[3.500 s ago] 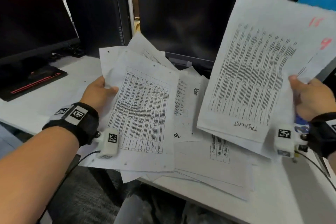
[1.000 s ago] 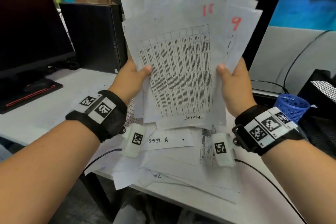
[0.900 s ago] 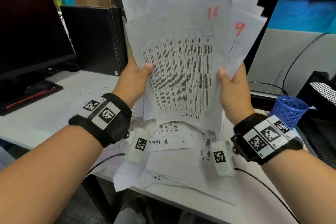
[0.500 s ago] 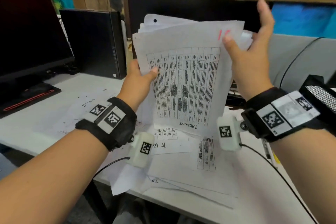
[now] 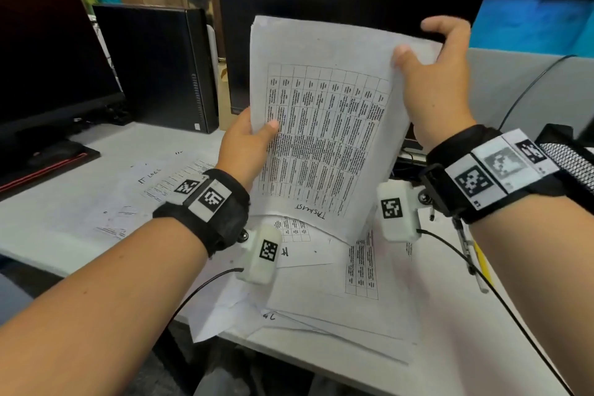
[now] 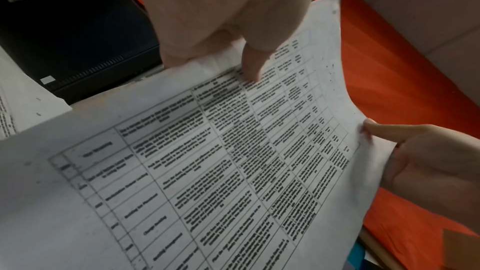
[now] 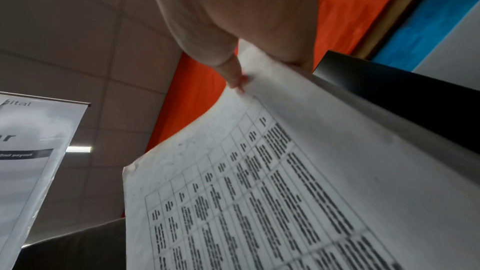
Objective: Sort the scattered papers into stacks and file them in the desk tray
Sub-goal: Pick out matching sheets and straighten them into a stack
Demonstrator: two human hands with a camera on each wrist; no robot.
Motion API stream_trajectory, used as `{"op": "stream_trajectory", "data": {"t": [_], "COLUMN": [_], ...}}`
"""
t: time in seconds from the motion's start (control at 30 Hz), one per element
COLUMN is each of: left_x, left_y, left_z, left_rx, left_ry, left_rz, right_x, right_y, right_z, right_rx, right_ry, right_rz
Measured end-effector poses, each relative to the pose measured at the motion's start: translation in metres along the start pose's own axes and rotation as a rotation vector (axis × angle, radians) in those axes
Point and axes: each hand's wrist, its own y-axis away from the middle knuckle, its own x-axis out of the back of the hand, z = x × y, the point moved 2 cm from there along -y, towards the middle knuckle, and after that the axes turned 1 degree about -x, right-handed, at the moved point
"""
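Upright, the printed-table paper stack point(image 5: 324, 138) is pinched at opposite edges by both hands' fingers point(image 5: 271, 127).

We are in an office, at a shared desk point(image 5: 58, 222). Two dark monitors point(image 5: 48, 51) stand along its back edge with a slim black computer tower point(image 5: 154, 67) between them. Printed tables and handwritten sheets point(image 5: 347, 296) lie scattered over the white desktop. A grey partition panel point(image 5: 527, 87) with a cable closes the right side, and the right wrist view shows a tiled ceiling point(image 7: 85, 28) with strip lights.
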Motion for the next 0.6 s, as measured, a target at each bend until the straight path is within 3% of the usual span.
{"op": "stream_trajectory", "data": {"t": [0.13,0.27,0.37,0.5,0.6], "left_x": [0.000,-0.002,-0.010,-0.020,-0.024], "left_y": [-0.003,0.001,0.011,0.027,0.042], "left_z": [0.003,0.007,0.011,0.020,0.006], "left_rx": [-0.029,-0.037,-0.044,-0.129,-0.093], "left_ry": [0.019,0.032,0.032,0.022,0.041], "left_rz": [0.070,0.094,0.078,0.117,0.087], "right_x": [0.004,0.000,-0.002,0.004,0.006], "right_y": [0.016,0.062,0.079,0.084,0.102], "right_z": [0.021,0.055,0.069,0.063,0.073], "right_rx": [-0.136,-0.325,-0.359,-0.277,-0.352], "right_ry": [-0.093,0.004,-0.027,-0.099,-0.124], "right_rz": [-0.110,-0.253,-0.188,-0.047,-0.105]}}
